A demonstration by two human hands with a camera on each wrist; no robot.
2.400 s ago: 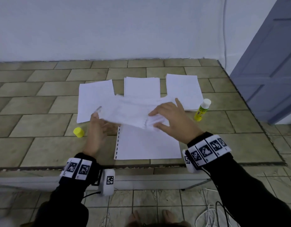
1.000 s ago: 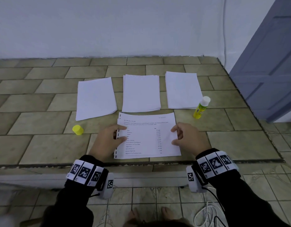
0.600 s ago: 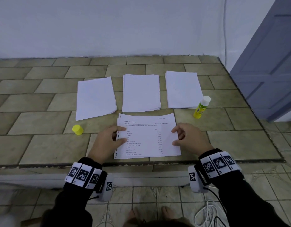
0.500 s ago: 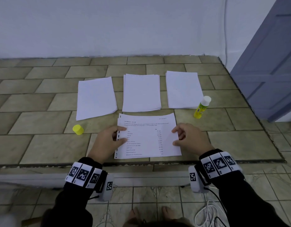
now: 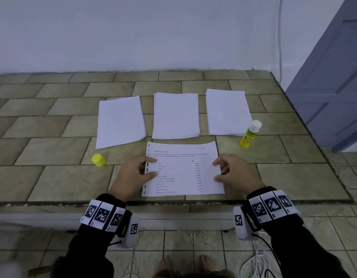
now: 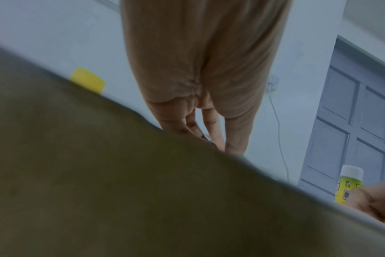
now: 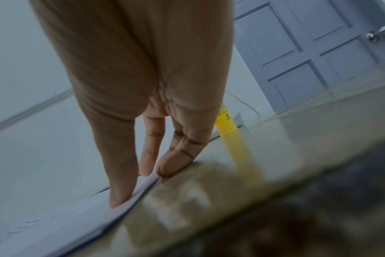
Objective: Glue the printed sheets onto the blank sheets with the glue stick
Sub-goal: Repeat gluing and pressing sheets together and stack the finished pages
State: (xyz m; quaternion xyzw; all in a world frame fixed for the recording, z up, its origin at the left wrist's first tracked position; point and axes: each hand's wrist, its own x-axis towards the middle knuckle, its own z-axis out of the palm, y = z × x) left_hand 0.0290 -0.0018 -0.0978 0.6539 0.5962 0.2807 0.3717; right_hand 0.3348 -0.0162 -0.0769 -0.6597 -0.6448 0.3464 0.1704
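Observation:
A printed sheet lies face up near the tiled table's front edge, on top of a blank sheet whose margins barely show. My left hand presses its left edge with straight fingertips. My right hand presses the right edge, fingertips flat on the paper. The glue stick stands upright and uncapped, back right of the sheet and apart from both hands. It also shows in the wrist views, glue stick and glue stick. Its yellow cap lies left of my left hand.
Three stacks of white sheets sit in a row behind: left stack, middle stack, right stack. The table's front edge runs just below my wrists. A grey door stands right; white cable lies on the floor.
The printed sheet, held in the air between both hands 2.4 s ago, now lies flat and face up on the blank sheet. Over the last second my hands barely shifted.

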